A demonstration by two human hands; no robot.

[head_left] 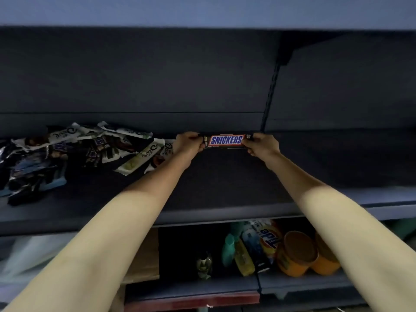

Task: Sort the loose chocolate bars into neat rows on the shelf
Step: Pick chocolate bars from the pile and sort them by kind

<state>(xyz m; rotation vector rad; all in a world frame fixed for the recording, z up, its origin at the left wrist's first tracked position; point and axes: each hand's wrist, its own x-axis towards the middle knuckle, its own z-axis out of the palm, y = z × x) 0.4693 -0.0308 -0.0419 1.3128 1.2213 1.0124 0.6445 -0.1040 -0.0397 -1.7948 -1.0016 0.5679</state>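
A brown Snickers bar lies lengthwise at the back of the dark shelf, label facing me. My left hand pinches its left end and my right hand pinches its right end. To the left, a loose heap of chocolate bars is scattered over the shelf: white Dove wrappers, dark wrappers and some blue ones, lying at all angles and overlapping.
The shelf's grey front edge runs across the view. An upright bracket rises behind the bar. On the lower shelf stand a Tide bag, orange tubs and teal bottles.
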